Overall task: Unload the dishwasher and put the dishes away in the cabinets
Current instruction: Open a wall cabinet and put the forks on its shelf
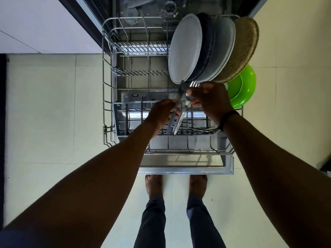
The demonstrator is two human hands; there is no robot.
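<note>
A: From the head view, a pale tiled floor [53, 113], with the dishwasher door dropped flat and the lower rack [107, 86] pulled out over it. Take the rack as the landmark. What's in it?

B: At its far right corner, plates stand on edge between the tines: a pale grey plate [185, 49], a dark one [206, 47] right behind it, another pale one [223, 49], then a speckled tan plate [241, 51]. A green dish [241, 86] leans at the rack's right edge. On edge is how the tines hold them, and it leaves each rim free to grab.

A: And the hands?

B: Both are over the cutlery basket [125, 120] at the near side of the rack. The right hand [209, 99] has its fingers curled round a bundle of cutlery, the fork [194, 84] tines sticking up past the knuckles. The left hand [161, 113] pinches the long handles [176, 124] lower down, which point into the basket.

A: Why two hands?

B: My guess is the left is gathering loose pieces into the right's bunch, so they travel in one trip. More thin pieces lie in the basket's right half.

A: How far along?

B: Early to middle, I'd judge; the plates are untouched.
</note>
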